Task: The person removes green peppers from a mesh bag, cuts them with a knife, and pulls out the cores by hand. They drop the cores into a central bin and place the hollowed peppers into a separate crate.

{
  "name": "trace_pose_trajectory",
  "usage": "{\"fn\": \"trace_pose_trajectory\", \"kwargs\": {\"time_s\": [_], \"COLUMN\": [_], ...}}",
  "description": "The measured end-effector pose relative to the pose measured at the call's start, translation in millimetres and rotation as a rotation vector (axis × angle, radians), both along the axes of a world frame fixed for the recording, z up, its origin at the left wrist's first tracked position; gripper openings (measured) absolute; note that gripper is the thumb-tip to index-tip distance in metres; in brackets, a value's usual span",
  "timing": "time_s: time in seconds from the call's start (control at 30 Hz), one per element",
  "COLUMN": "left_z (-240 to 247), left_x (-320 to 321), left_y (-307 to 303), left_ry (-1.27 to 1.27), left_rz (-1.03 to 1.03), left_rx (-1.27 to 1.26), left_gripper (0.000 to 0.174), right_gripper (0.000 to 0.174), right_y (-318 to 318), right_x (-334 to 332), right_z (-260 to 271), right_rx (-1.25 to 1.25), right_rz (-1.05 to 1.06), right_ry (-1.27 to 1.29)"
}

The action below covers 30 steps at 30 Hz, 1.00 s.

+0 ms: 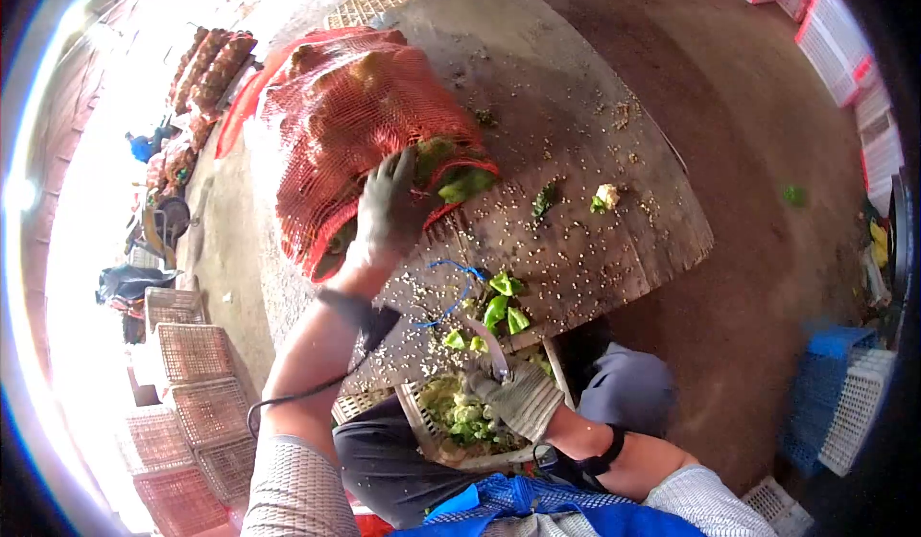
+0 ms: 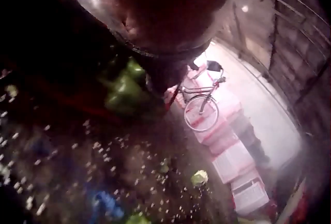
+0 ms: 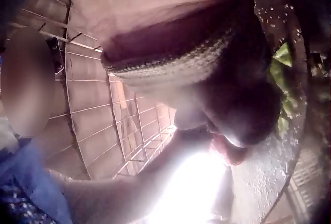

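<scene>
A red mesh sack (image 1: pixel 355 115) full of vegetables lies on the wooden table (image 1: pixel 576 67), its mouth toward me with green leaves (image 1: pixel 466 184) showing. My gloved left hand (image 1: pixel 389 211) rests on the sack at its mouth, fingers extended; the far side of the palm is hidden. Close to the table's near edge, my gloved right hand (image 1: pixel 518 398) grips a knife (image 1: pixel 491 347) with a curved blade. Cut green leaf pieces (image 1: pixel 497 309) and a blue string (image 1: pixel 456 267) lie just beyond the blade.
Below the near edge stands a crate (image 1: pixel 413 412) holding green and pale trimmings. Small white crumbs and a pale-green scrap (image 1: pixel 604 198) are scattered over the table. Stacked crates (image 1: pixel 197 360) stand at left, blue crates (image 1: pixel 825 384) at right. Filled sacks (image 1: pixel 216 67) lie farther back.
</scene>
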<state>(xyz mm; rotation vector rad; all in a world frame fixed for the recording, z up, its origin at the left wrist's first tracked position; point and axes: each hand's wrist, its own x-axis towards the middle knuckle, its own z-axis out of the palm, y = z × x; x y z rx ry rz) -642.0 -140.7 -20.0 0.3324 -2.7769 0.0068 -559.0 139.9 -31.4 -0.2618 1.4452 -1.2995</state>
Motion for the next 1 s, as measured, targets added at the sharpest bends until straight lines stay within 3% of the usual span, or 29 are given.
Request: {"fn": "trace_pose_trajectory", "kwargs": {"time_s": [0.07, 0.1, 0.13, 0.17, 0.2, 0.23, 0.27, 0.3, 0.37, 0.4, 0.47, 0.53, 0.63, 0.7, 0.8, 0.83, 0.9, 0.97, 1.0], "left_z": [-36.5, -57.2, -85.8, -133.7, -149.8, -166.1, -127.4, -196.8, -126.8, -166.0, -73.7, -10.9, 31.7, 25.3, 31.6, 31.6, 31.5, -6.1, 4.9], "left_x": [50.6, 78.8, 109.4, 136.4, 140.8, 146.0, 128.2, 122.4, 56.3, 34.2, 14.4, 12.7, 21.3, 11.5, -4.3, -7.8, -14.5, -4.5, 14.0], "left_y": [-15.1, -21.5, -26.1, -45.2, -49.5, -53.3, -44.7, -96.7, -96.4, -133.4, -93.6, -81.7, -107.4, -147.2, -154.9, -150.1, -140.4, -173.9, -159.4], "left_ry": [0.153, 0.241, 0.337, 0.041, 0.049, 0.122, -0.066, 0.066, -0.559, -0.009, 0.333, 0.324, 0.289, 0.292, 0.346, 0.339, 0.351, 0.318, 0.303], "left_rz": [0.009, 0.026, 0.076, 0.16, 0.256, 0.406, 0.337, 0.306, 0.223, 0.083, -0.058, -0.093, -0.129, -0.181, -0.157, -0.158, -0.133, -0.125, -0.15], "left_rx": [0.267, 0.358, 0.365, 0.265, 0.69, 1.079, 0.696, 1.016, -0.113, 0.492, 0.695, 0.703, 0.673, 0.79, 0.708, 0.88, 1.224, 0.823, 0.568], "left_gripper": [0.051, 0.049, 0.046, 0.042, 0.038, 0.034, 0.028, 0.024, 0.028, 0.033, 0.033, 0.035, 0.039, 0.039, 0.039, 0.037, 0.035, 0.034, 0.036], "right_gripper": [0.026, 0.024, 0.023, 0.022, 0.022, 0.022, 0.022, 0.023, 0.025, 0.028, 0.031, 0.029, 0.028, 0.028, 0.017, 0.027, 0.027, 0.027, 0.028], "right_y": [-4.0, -7.9, -8.9, -9.4, -11.3, -13.4, -11.0, -12.3, -10.9, -10.0, -8.3, -8.1, -16.1, -23.6, -23.7, -23.2, -17.4, -15.7, -17.6], "right_x": [-7.1, 4.7, -0.6, -8.5, -13.3, -3.6, -2.5, -2.9, -1.8, -1.6, -2.1, -4.3, -5.1, -4.6, 7.6, 9.6, 16.6, 16.9, 16.1], "right_z": [-5.7, -30.7, -20.9, -4.0, 4.7, -26.6, -26.6, -22.6, -20.1, -16.0, -15.2, -22.5, -21.8, -17.8, -43.3, -42.2, -63.6, -67.0, -63.4], "right_rx": [-0.01, -0.133, -0.115, -0.098, -0.075, -0.073, -0.078, -0.015, -0.027, -0.041, -0.028, -0.002, 0.02, 0.054, -0.002, -0.012, -0.052, -0.015, 0.003], "right_rz": [-0.039, -0.168, -0.206, -0.24, -0.258, -0.222, -0.21, -0.155, -0.099, -0.124, -0.141, -0.12, -0.151, -0.128, -0.083, -0.087, 0.001, -0.062, -0.096], "right_ry": [-0.061, 0.087, 0.01, -0.063, -0.136, 0.047, -0.012, 0.007, 0.167, 0.079, -0.021, -0.009, -0.041, -0.047, 0.077, -0.029, 0.291, 0.2, 0.156]}}
